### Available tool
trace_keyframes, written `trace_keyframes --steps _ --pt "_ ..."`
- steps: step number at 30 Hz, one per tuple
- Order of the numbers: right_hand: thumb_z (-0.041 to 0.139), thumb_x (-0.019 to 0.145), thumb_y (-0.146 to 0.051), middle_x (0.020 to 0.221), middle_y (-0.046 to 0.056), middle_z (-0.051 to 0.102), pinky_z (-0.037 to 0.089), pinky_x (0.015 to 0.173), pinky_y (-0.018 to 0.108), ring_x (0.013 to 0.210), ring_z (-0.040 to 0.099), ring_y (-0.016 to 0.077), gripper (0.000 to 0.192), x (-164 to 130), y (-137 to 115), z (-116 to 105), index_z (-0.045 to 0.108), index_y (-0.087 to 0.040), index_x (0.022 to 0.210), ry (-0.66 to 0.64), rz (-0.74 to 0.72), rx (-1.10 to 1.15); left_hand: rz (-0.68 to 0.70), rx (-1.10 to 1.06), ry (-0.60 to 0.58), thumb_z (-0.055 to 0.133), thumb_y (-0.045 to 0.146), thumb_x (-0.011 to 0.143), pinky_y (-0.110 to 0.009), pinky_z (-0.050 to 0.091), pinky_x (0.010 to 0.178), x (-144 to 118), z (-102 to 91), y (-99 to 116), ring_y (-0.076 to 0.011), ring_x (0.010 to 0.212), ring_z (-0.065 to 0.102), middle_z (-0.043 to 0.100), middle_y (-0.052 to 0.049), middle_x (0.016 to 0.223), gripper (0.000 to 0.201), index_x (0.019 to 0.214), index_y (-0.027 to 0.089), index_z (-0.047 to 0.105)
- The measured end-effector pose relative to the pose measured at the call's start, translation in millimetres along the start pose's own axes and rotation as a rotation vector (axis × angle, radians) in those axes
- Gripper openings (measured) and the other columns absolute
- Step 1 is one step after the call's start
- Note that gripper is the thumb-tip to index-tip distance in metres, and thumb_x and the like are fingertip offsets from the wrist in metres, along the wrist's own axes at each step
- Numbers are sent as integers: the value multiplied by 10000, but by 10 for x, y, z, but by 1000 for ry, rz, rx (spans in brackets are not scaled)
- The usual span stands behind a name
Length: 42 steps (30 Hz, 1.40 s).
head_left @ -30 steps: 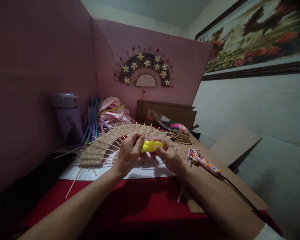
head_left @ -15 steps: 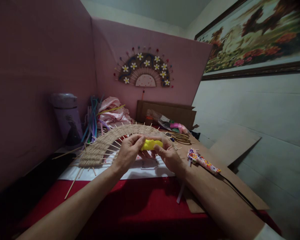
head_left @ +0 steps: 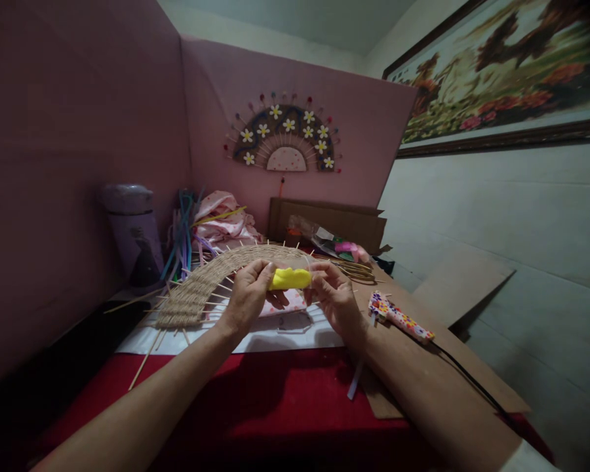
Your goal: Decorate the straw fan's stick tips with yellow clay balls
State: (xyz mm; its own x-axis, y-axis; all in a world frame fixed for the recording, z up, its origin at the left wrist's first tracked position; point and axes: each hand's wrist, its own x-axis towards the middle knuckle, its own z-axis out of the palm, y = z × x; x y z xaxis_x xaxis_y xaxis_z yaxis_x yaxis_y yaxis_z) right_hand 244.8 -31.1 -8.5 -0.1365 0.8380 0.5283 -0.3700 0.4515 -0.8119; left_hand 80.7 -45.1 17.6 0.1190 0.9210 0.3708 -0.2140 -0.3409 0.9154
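Note:
A soft yellow lump that looks like modelling clay (head_left: 289, 279) is held up in front of me, with clear plastic wrap at its right end. My left hand (head_left: 248, 295) grips its left end between thumb and fingers. The fingers of my right hand (head_left: 337, 292) are pinched on the clear plastic at the other end. Behind and below them lies a woven arch of twisted cord on thin sticks (head_left: 181, 303). Beneath my hands, a pink spotted piece (head_left: 282, 303) and a small clear block (head_left: 295, 322) rest on a white sheet (head_left: 177, 341).
A flower-patterned glue gun (head_left: 400, 316) lies on cardboard (head_left: 476, 367) at the right, its cord trailing forward. Scissors (head_left: 356, 270) sit behind my right hand. Further back are a purple flask (head_left: 135, 242), pipe cleaners (head_left: 181, 229), pink cloth (head_left: 226, 219) and a decorated fan (head_left: 288, 134) on the board.
The yellow lump has shifted slightly left with my left hand. My right fingers have moved off its face onto the clear plastic at its right end.

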Motion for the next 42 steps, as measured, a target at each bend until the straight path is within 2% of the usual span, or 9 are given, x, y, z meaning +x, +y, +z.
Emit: trace_keyframes --steps 5,11,19,23,29,34,42 --pt "745 709 -366 567 -62 539 427 441 206 484 523 93 282 -3 1 -2 544 -209 826 -48 10 -27 10 3 -7 587 433 775 -231 480 360 -2 -1 5 -128 381 574 586 17 533 296 758 147 512" --pt "742 715 -325 617 -54 528 417 447 187 530 519 83 245 -23 10 -7 554 -198 808 -115 15 -108 14 35 -21 542 405 814 -238 480 350 -3 -7 -24 -144 364 571 581 13 470 260 788 148 514" --pt "753 698 -329 668 -49 579 396 389 186 460 496 69 307 15 2 -14 578 -215 924 -18 -13 30 62 40 30 573 456 796 -245 494 360 12 -12 -36 -142 371 578 585 19 486 309 780 153 514" --pt "758 691 -331 647 -50 565 394 394 174 459 490 62 293 20 -13 -15 608 -205 909 -5 3 70 69 49 40 567 464 799 -252 500 366 10 -26 -62 -149 376 582 577 26 472 312 781 160 500" --pt "673 768 -428 640 -32 566 395 408 187 479 502 79 260 -3 -19 -17 625 -199 884 19 49 87 70 60 35 535 427 824 -247 491 362 21 -26 -56 -146 368 574 579 24 459 274 784 157 508" --pt "577 820 -502 688 -4 573 413 433 204 536 511 101 316 -7 -40 -15 626 -191 852 51 60 128 72 56 29 530 404 830 -236 480 356 14 -27 -41 -142 362 566 568 29 441 251 780 160 504" --pt "708 754 -351 641 -42 502 372 408 179 493 457 72 255 21 -35 -22 526 -182 697 27 91 187 73 56 42 528 397 833 -239 481 352 24 -32 -58 -143 361 567 581 19 456 249 781 155 508"
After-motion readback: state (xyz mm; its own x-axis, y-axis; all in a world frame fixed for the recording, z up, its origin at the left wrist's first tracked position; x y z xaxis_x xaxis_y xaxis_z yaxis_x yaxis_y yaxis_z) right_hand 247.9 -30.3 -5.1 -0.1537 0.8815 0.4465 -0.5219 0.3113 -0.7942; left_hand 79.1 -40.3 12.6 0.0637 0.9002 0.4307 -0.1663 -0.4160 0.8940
